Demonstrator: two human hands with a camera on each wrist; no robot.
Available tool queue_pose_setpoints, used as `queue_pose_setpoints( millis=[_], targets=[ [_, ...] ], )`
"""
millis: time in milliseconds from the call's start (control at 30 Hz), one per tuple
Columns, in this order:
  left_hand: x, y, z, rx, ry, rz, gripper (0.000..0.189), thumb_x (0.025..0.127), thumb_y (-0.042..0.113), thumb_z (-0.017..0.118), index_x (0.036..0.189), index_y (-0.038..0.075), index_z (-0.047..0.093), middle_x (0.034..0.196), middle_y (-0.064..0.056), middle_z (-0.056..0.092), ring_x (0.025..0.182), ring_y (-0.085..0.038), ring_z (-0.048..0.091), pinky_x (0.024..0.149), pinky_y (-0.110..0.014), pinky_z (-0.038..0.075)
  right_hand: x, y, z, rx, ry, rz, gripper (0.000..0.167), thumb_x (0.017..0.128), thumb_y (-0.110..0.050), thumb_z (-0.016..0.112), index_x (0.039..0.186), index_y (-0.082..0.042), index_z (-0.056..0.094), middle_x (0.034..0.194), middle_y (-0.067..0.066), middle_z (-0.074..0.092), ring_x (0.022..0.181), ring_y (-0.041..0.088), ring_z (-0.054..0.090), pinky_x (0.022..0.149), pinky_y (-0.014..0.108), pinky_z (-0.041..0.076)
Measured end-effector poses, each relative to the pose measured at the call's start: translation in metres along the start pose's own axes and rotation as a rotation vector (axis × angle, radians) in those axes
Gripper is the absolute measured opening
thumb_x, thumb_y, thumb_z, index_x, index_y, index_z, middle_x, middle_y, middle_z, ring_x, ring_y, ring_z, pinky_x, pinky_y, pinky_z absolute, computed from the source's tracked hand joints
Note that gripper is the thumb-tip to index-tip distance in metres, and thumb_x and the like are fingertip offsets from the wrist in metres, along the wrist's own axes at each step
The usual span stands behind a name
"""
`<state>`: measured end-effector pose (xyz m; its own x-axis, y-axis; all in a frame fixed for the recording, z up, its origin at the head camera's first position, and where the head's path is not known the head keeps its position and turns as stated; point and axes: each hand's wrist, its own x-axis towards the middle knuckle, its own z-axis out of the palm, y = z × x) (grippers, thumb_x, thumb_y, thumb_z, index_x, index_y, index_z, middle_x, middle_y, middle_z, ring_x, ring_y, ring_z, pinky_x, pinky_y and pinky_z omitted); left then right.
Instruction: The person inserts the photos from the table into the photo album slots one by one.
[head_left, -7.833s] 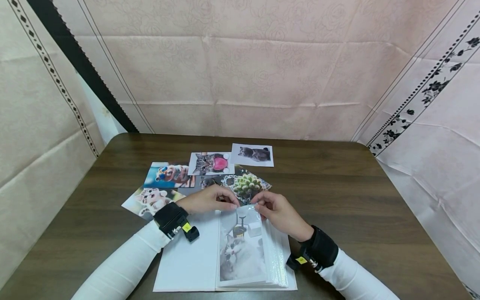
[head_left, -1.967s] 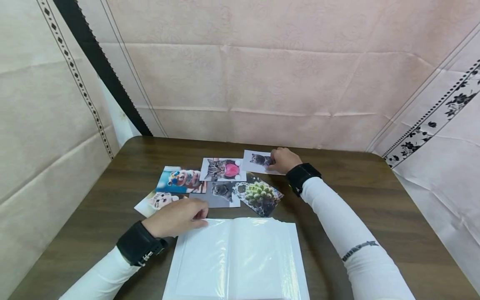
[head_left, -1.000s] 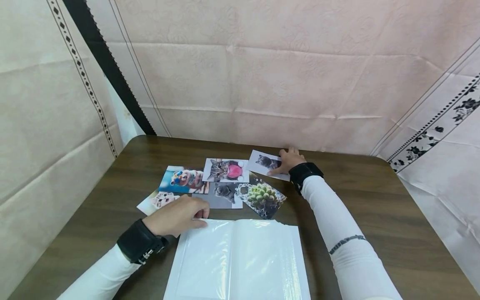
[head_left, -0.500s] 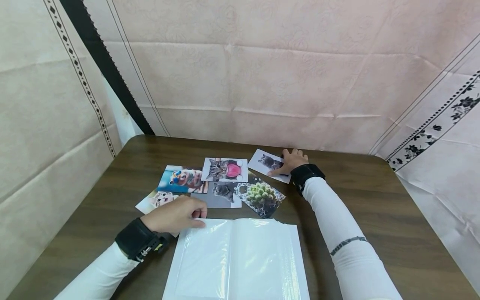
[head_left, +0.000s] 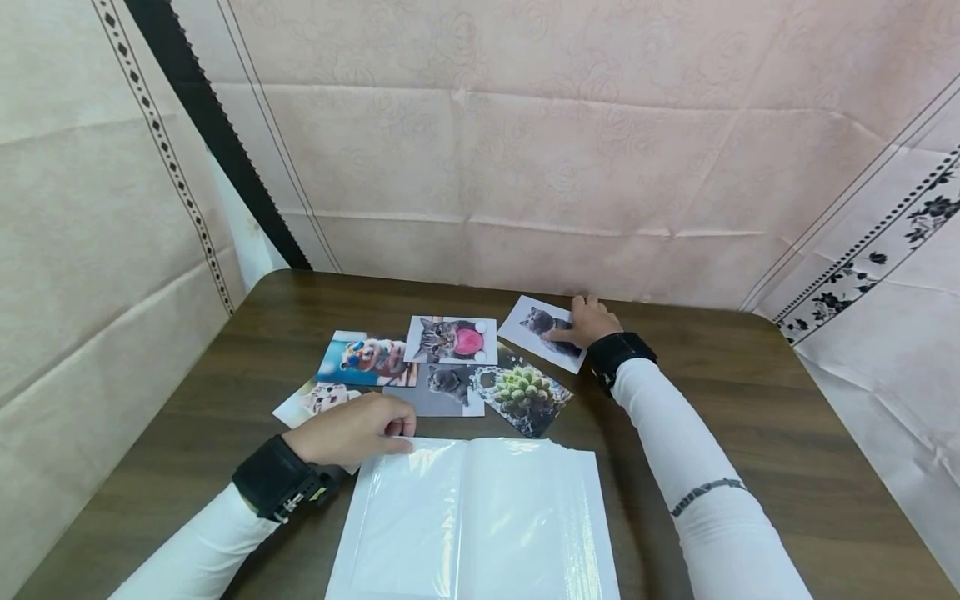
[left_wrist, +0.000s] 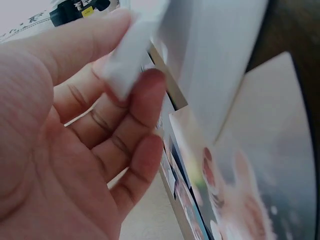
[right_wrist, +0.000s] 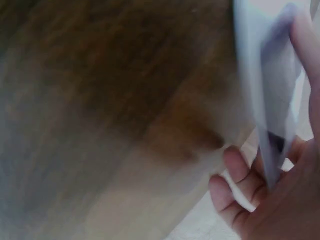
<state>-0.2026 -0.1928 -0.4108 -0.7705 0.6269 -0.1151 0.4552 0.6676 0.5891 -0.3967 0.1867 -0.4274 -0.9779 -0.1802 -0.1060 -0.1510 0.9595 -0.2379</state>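
Left hand [head_left: 352,429]: my thumb and fingers pinch the top-left corner of the open photo album [head_left: 465,521].
Right hand [head_left: 588,323]: partly curled, my thumb in front, gripping the white-backed grey-cat photo [head_left: 531,325].
Grey-cat photo: slanted, just beyond the succulent photo [head_left: 522,390].

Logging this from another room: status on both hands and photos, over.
Left hand pinches open album at corner. Right hand holds far-right cat photo. Succulent photo lies between that photo and album.
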Motion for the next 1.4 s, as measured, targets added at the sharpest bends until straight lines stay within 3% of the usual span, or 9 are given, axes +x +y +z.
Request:
queue_pose_setpoints(
  millis=[133, 200, 300, 533, 867, 1067, 1400],
  targets=[
    [0.001, 0.0, 0.0, -0.004, -0.006, -0.001, 0.01, 0.094, 0.028, 0.073, 0.088, 0.024, 0.067, 0.072, 0.008, 0.051, 0.069, -0.007, 0.054, 0.063, -0.022, 0.046, -0.002, 0.002, -0.004, 0.055, 0.025, -0.057, 0.05, 0.101, -0.04, 0.061, 0.122, 0.005, 0.058, 0.109, 0.023, 0.064, 0.097, 0.037, 0.063, 0.087, 0.048, 0.05],
    [0.002, 0.0, 0.0, -0.001, -0.009, -0.002, 0.01, 0.094, 0.028, 0.073, 0.088, 0.024, 0.067, 0.072, 0.008, 0.053, 0.069, -0.007, 0.055, 0.064, -0.022, 0.047, -0.002, 0.005, -0.006, 0.112, 0.035, -0.105, 0.033, 0.104, -0.031, 0.058, 0.108, 0.001, 0.061, 0.091, 0.016, 0.062, 0.082, 0.03, 0.059, 0.077, 0.043, 0.046],
    [0.003, -0.001, 0.0, 0.004, -0.014, -0.003, 0.01, 0.094, 0.028, 0.073, 0.088, 0.023, 0.067, 0.073, 0.009, 0.055, 0.069, -0.006, 0.056, 0.065, -0.022, 0.048, -0.001, 0.01, -0.009, 0.189, 0.042, -0.178, 0.024, 0.105, -0.022, 0.056, 0.094, -0.001, 0.059, 0.079, 0.009, 0.05, 0.072, 0.025, 0.051, 0.071, 0.039, 0.04],
    [0.002, 0.0, 0.001, 0.005, -0.016, -0.003, 0.01, 0.095, 0.028, 0.071, 0.088, 0.024, 0.066, 0.075, 0.011, 0.059, 0.071, -0.005, 0.057, 0.065, -0.021, 0.049, -0.01, 0.005, -0.021, 0.319, 0.023, -0.239, 0.019, 0.106, -0.013, 0.053, 0.105, 0.002, 0.064, 0.085, 0.01, 0.055, 0.07, 0.02, 0.05, 0.068, 0.036, 0.042],
    [0.001, -0.001, 0.002, 0.035, 0.0, 0.003, 0.008, 0.095, 0.027, 0.072, 0.089, 0.026, 0.067, 0.074, 0.012, 0.057, 0.07, -0.004, 0.056, 0.066, -0.021, 0.049, -0.025, -0.007, -0.04, 0.442, 0.07, -0.285, 0.021, 0.108, -0.01, 0.046, 0.095, 0.003, 0.057, 0.075, 0.004, 0.041, 0.066, 0.019, 0.042, 0.067, 0.034, 0.036],
    [0.002, -0.003, 0.002, 0.02, -0.002, 0.031, 0.005, 0.096, 0.025, 0.07, 0.091, 0.024, 0.069, 0.078, 0.012, 0.06, 0.072, -0.004, 0.056, 0.068, -0.022, 0.05, -0.031, -0.013, -0.038, 0.536, 0.102, -0.28, 0.018, 0.107, -0.01, 0.049, 0.098, 0.004, 0.055, 0.072, 0.003, 0.039, 0.066, 0.019, 0.041, 0.067, 0.032, 0.035],
    [0.003, -0.004, 0.003, 0.018, -0.01, 0.036, 0.006, 0.097, 0.025, 0.068, 0.091, 0.024, 0.069, 0.08, 0.01, 0.062, 0.075, -0.003, 0.057, 0.07, -0.021, 0.05, -0.041, -0.032, -0.029, 0.638, 0.102, -0.255, 0.02, 0.106, -0.01, 0.051, 0.117, 0.005, 0.058, 0.087, 0.009, 0.053, 0.075, 0.021, 0.047, 0.069, 0.032, 0.039]
  ],
)
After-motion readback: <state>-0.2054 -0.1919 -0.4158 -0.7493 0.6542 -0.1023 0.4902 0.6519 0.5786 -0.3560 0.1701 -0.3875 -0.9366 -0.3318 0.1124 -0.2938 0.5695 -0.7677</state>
